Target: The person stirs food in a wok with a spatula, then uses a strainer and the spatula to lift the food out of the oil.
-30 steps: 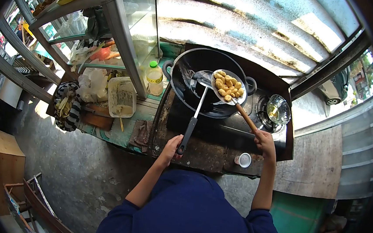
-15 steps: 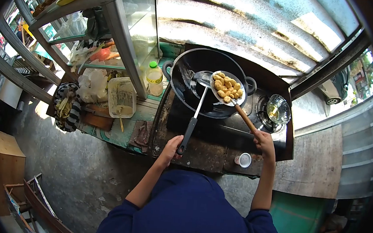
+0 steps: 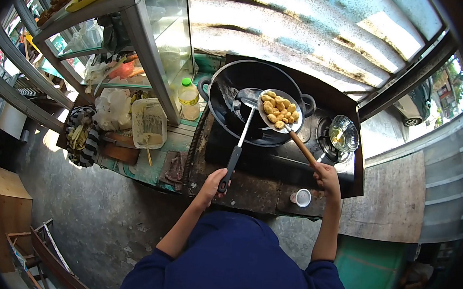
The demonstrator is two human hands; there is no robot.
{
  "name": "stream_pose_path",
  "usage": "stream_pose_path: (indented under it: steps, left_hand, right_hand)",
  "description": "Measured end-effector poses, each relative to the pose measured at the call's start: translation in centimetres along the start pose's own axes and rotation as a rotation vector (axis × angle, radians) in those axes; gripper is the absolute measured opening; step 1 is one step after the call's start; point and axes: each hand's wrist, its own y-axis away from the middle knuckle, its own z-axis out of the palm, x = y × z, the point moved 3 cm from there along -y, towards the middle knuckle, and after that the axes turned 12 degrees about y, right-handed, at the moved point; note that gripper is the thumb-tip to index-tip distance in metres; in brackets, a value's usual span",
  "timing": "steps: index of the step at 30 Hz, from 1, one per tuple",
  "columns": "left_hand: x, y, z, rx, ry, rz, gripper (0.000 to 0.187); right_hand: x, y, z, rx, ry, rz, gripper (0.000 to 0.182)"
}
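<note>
My left hand (image 3: 214, 187) is wrapped round the black handle of a spatula (image 3: 234, 163). Its metal shaft slants up into a large dark wok (image 3: 221, 97), with the blade down inside. In my right hand (image 3: 327, 179) is the wooden handle of a skimmer (image 3: 303, 148). The skimmer's round head overlaps the wok's right side and carries a heap of golden fried pieces (image 3: 279, 110). The spatula's head is close against the skimmer's left rim. Under the wok is a black stove (image 3: 222, 153).
Right of the wok, a clear glass bowl (image 3: 344, 133) sits over the other burner. A small white cup (image 3: 301, 198) stands near the front edge. To the left are a green-capped bottle (image 3: 188, 97), a battered plastic tub (image 3: 149, 117) and a glass display case (image 3: 134, 33).
The view has shifted very slightly. Both hands keep their grips, and the spatula and the loaded skimmer stay almost where they were over the wok.
</note>
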Motion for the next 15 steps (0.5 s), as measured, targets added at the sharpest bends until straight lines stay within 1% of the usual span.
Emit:
stream_pose_path:
  steps: [2, 4, 10, 15]
  left_hand:
    - [0.0, 0.0, 0.0, -0.026, -0.018, -0.010, 0.034]
    - [0.1, 0.1, 0.3, -0.024, -0.034, -0.008, 0.034]
    - [0.0, 0.2, 0.6, -0.042, -0.088, -0.012, 0.034]
    - [0.0, 0.2, 0.7, -0.054, -0.082, 0.007, 0.034]
  right_hand:
    - [0.1, 0.0, 0.0, 0.011, 0.005, 0.005, 0.027]
    - [0.4, -0.1, 0.0, 0.056, 0.064, 0.007, 0.026]
    - [2.5, -0.9, 0.5, 0.064, 0.046, 0.020, 0.025]
    - [2.2, -0.8, 0.8, 0.071, 0.044, 0.027, 0.026]
